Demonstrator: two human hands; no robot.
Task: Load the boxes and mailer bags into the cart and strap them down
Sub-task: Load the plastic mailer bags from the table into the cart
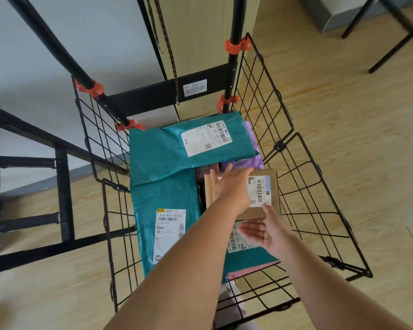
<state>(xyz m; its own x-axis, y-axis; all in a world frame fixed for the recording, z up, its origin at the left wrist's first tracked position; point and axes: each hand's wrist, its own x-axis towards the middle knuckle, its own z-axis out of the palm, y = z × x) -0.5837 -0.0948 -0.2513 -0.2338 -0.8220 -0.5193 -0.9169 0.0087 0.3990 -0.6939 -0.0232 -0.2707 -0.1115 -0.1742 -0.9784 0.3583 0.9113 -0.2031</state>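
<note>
A black wire cart [303, 186] stands on the floor below me. Inside lie teal mailer bags: one at the back [188, 144], one along the left [162, 210], and one at the front right [248, 256] under my hands. A purple bag [253, 148] shows at the back right. A small cardboard box [270, 196] with a barcode label sits on top at the right. My left hand [231, 186] lies flat on the box, fingers spread. My right hand [265, 229] touches the box's near edge, palm open. A bungee strap [169, 51] hangs by the cart's handle frame.
A black metal rack [29, 186] stands to the left of the cart. Behind the handle is a pale wooden cabinet [200, 32]. Black table legs [391, 32] cross the wooden floor at the top right. A pink item [248, 272] lies under the front teal bag.
</note>
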